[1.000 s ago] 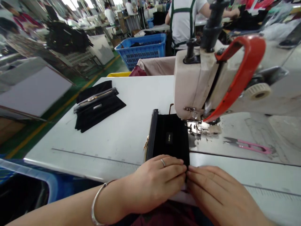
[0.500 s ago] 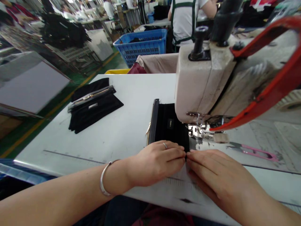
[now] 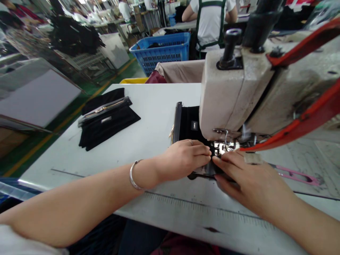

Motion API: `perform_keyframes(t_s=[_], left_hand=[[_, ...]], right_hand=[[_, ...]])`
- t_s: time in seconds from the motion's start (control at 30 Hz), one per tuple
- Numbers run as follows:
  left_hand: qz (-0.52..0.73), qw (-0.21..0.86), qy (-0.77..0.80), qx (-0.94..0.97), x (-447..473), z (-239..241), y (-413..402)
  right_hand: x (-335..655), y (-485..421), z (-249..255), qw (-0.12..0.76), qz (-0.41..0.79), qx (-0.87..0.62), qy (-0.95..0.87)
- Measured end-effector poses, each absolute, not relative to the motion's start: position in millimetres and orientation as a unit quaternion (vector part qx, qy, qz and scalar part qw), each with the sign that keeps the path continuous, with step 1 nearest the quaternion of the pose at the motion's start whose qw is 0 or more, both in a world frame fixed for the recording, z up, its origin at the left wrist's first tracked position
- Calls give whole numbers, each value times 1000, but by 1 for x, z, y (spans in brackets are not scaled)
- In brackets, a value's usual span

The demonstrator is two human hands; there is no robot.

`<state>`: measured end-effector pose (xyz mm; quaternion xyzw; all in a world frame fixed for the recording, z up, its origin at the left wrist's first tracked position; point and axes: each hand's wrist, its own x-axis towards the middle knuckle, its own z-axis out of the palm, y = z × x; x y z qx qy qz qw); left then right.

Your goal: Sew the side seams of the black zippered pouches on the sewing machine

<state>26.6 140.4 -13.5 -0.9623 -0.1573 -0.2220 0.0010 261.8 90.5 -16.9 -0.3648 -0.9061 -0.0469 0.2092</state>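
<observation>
A black pouch (image 3: pixel 188 124) with a small label and a gold zipper pull lies under the head of a cream sewing machine (image 3: pixel 233 92). My left hand (image 3: pixel 183 157), with a ring and a silver bracelet, lies on the pouch's near end, fingers together and pressed down. My right hand (image 3: pixel 247 177) presses the near right edge, its fingertips right in front of the metal presser foot (image 3: pixel 224 147). The two hands' fingertips meet at the pouch's edge. The near part of the pouch is hidden under my hands.
A stack of finished black pouches (image 3: pixel 106 118) lies on the white table (image 3: pixel 148 106) at the left. Pink thread snips (image 3: pixel 297 175) lie at the right. A blue basket (image 3: pixel 162 53) and a seated person (image 3: pixel 211 24) are behind the table.
Both hands have slid the pouch away from me, further under the machine head; my fingertips now sit right at the presser foot.
</observation>
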Motion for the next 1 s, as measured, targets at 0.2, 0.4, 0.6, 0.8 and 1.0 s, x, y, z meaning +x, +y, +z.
perform_keyframes(t_s=[0.2, 0.4, 0.6, 0.8, 1.0], left_hand=[[-224, 46, -180, -957, 30, -21, 156], [-234, 57, -236, -941, 33, -28, 164], [-264, 50, -235, -934, 33, -29, 164], [-268, 25, -251, -930, 35, -26, 160], [-239, 55, -256, -935, 39, -26, 151]], right_hand=[[259, 96, -21, 211, -75, -396, -891], [261, 95, -23, 192, -58, -407, -891], [261, 97, -25, 195, -41, -405, -893], [261, 96, -25, 190, -19, -410, -892], [261, 95, -23, 188, -22, -412, -892]])
